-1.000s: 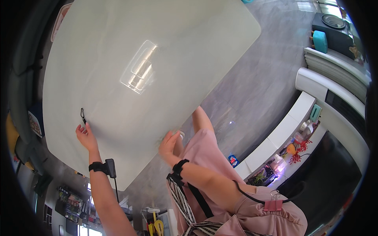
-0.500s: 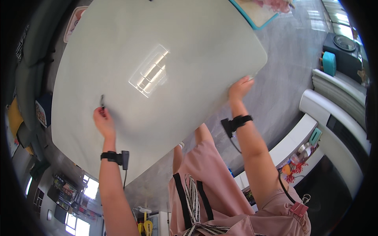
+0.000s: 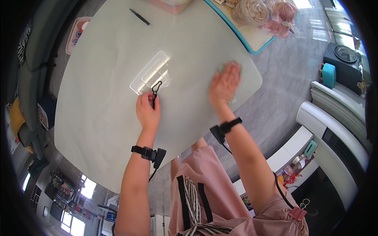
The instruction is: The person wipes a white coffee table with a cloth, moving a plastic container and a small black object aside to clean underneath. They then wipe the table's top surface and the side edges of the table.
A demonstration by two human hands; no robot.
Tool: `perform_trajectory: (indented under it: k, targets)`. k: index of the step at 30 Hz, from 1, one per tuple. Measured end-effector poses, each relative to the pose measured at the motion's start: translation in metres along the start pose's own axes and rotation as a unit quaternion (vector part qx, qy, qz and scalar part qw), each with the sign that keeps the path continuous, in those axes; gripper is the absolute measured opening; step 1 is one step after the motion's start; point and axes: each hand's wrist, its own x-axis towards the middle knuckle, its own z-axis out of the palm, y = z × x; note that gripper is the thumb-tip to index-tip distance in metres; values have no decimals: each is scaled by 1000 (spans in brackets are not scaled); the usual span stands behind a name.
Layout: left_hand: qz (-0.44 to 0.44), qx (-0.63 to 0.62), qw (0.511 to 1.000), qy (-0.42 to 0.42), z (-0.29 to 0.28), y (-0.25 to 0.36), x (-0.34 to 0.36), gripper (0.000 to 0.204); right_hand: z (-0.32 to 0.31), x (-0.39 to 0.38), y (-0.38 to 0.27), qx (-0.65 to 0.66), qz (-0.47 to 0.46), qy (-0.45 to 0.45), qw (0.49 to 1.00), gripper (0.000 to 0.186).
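My left hand (image 3: 148,112) holds a slim black object with a looped clip (image 3: 156,87) on top, above the middle of the pale, glossy table (image 3: 90,98). Its thumb and fingers close around that object. My right hand (image 3: 225,84) lies palm down near the table's right corner, fingers stretched flat over a pale greenish cloth (image 3: 233,99), mostly hidden beneath it and blurred.
A black pen (image 3: 139,17) lies toward the far side. A teal-rimmed board (image 3: 252,44) carries clear tubs (image 3: 250,11) and pink items. A sofa (image 3: 41,39) stands left; a white cabinet (image 3: 288,142) stands right, below the table edge.
My left hand has moved right with the clipped object. My right hand has gone from the near edge up and onto the tabletop at the right, over the cloth. More of the far side shows.
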Motion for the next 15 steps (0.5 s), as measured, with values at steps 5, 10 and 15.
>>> perform_trajectory:
  k: [5, 10, 15]
  targets:
    - [25, -29, 998, -42, -13, -5, -8, 20, 15, 101, -77, 115, -116, 61, 985, 61]
    - [25, -44, 997, -58, -12, -5, -15, 21, 36, 200, -102, 168, -274, 145, 936, 57]
    - [37, -63, 995, -62, -2, -15, -33, 23, 25, 178, -88, 142, -333, 89, 928, 57]
